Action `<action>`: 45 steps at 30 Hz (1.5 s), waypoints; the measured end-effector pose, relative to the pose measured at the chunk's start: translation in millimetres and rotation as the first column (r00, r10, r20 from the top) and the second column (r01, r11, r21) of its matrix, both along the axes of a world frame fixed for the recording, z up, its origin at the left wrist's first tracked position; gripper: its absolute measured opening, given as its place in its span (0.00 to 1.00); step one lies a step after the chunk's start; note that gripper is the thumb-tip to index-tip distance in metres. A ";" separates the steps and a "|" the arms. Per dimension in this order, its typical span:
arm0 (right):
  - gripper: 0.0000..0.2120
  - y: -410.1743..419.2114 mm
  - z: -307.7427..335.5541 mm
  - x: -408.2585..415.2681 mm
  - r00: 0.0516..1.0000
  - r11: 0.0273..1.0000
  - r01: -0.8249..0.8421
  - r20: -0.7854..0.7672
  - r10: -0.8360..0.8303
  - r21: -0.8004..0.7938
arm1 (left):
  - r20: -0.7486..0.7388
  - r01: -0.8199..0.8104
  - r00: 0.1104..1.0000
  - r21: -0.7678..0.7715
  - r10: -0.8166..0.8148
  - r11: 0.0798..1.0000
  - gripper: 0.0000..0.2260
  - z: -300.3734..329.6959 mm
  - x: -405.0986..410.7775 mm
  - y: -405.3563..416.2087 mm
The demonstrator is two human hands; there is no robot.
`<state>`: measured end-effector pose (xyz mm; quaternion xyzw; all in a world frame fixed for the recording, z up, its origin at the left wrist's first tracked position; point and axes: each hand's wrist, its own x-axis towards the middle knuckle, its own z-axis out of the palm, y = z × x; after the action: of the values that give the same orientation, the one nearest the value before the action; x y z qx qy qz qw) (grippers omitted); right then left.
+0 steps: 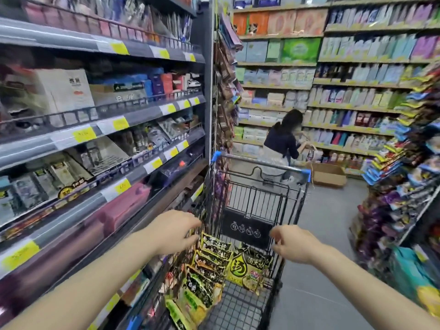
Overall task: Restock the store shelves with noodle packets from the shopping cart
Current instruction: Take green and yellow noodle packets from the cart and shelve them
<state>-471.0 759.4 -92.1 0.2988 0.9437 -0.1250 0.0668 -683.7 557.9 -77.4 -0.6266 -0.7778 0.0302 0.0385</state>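
A black wire shopping cart (256, 201) with a blue-capped handle stands in the aisle ahead of me. Several yellow-green and black noodle packets (212, 263) stand in a row along its left side, with another yellow packet (247, 270) lying beside them. My left hand (175, 231) hovers over the cart's left rim with fingers loosely spread, holding nothing. My right hand (291, 245) is at the cart's right rim, fingers loosely curled, and I cannot tell whether it touches the wire. The store shelves (100, 129) on my left carry packaged goods behind yellow price tags.
A person (283, 144) crouches at the far shelves beyond the cart, next to a cardboard box (327, 175) on the floor. Snack racks (404, 177) crowd the right side of the aisle. Hanging packets (225, 96) dangle from the left shelf's end.
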 end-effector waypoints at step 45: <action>0.44 175.4 -475.8 -175.7 0.462 0.205 0.661 0.177 -0.869 -0.721 | 0.189 0.601 0.779 0.044 -0.597 0.798 0.14 -344.4 -220.9 272.4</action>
<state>-646.7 934.8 -567.9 0.6584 0.5328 -0.5311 -0.0249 -904.6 830.3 -421.8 -0.8413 -0.5381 -0.0374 -0.0353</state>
